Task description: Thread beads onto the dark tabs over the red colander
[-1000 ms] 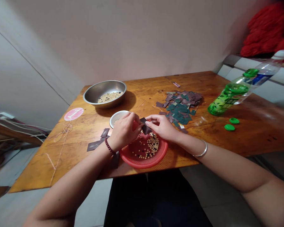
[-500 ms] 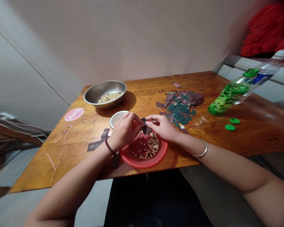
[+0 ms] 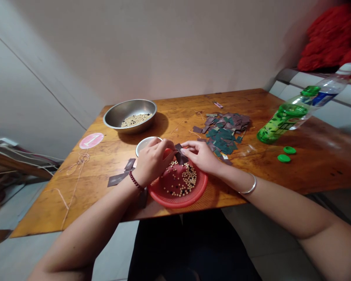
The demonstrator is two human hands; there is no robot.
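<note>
My left hand and my right hand meet over a red basket holding pale beans with a few dark ones among them. Both hands pinch a small dark brown card between their fingertips, above the beans. A bead bracelet is on my left wrist, a silver bangle on my right. A small white bowl sits just behind my left hand.
A steel bowl with beans stands at the back left. A pile of green and brown cards lies behind the basket. Loose brown cards lie left. A green bottle, two green caps, a pink sticker and string are on the wooden table.
My fingers shifted slightly on the dark card; otherwise nothing moved.
</note>
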